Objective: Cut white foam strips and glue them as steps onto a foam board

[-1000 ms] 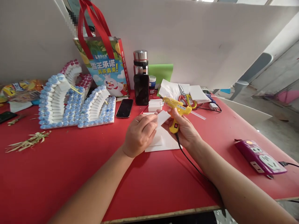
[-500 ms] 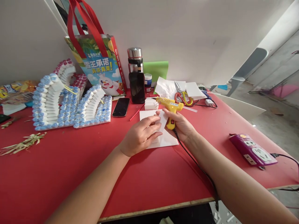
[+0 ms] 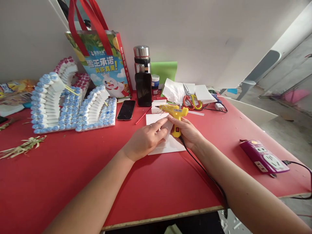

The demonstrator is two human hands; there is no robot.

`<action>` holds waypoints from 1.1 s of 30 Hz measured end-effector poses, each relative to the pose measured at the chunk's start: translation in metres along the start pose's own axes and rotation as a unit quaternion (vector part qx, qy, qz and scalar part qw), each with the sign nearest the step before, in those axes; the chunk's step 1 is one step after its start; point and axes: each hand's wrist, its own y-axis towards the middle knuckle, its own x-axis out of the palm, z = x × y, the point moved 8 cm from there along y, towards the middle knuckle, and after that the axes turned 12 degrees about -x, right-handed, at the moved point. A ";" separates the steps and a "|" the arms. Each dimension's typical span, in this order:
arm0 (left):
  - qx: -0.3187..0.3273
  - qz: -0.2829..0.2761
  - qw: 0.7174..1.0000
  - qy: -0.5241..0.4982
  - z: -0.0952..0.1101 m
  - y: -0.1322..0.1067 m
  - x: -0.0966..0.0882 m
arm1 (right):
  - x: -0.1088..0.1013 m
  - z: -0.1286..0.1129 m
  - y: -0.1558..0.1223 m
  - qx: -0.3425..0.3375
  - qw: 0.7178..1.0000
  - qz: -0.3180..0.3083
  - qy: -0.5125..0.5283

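A yellow hot glue gun (image 3: 175, 111) is held in my right hand (image 3: 190, 131), its nozzle pointing left and its black cord running down the forearm. Between my hands stands a small white card-like piece (image 3: 168, 130), tilted over a flat white sheet (image 3: 175, 147) on the table. The fingers of my left hand (image 3: 146, 138) are closed against this piece, and my right fingertips touch its upper edge. Fine glue strands hang near the nozzle. Just behind it sits a small white block (image 3: 156, 105).
Blue-and-white stacked-roll models (image 3: 97, 112) stand on the left by a printed bag (image 3: 107, 65). Phones (image 3: 126, 110), a steel flask (image 3: 141, 57), scissors (image 3: 192, 100) and white sheets lie behind my hands. A purple power strip (image 3: 264, 156) is on the right.
My left fingers have shifted up and right along the white piece, closing on its upper edge. The glue gun has moved slightly left and down.
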 end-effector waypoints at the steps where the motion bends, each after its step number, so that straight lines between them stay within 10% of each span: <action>1: 0.001 0.003 1.000 0.001 0.000 0.000 0.000 | 0.001 0.001 0.000 0.001 1.000 -0.003 -0.001; 9: -0.164 0.078 0.951 -0.250 -0.030 0.002 -0.020 | -0.009 -0.022 0.005 -0.060 0.998 0.014 -0.032; 11: -0.281 0.103 0.868 -0.395 -0.061 -0.003 -0.013 | -0.012 -0.027 0.008 -0.070 0.997 0.003 -0.041; 15: -0.415 0.100 0.606 -0.671 -0.107 -0.018 0.022 | -0.010 -0.025 0.008 -0.060 0.997 -0.034 -0.041; 18: -0.431 0.074 0.495 -0.750 -0.114 -0.022 0.034 | -0.002 -0.020 0.005 -0.056 0.995 -0.065 -0.045; 33: -0.391 -0.014 0.451 -0.802 -0.084 -0.016 0.037 | 0.028 -0.026 -0.016 -0.090 0.973 -0.170 -0.125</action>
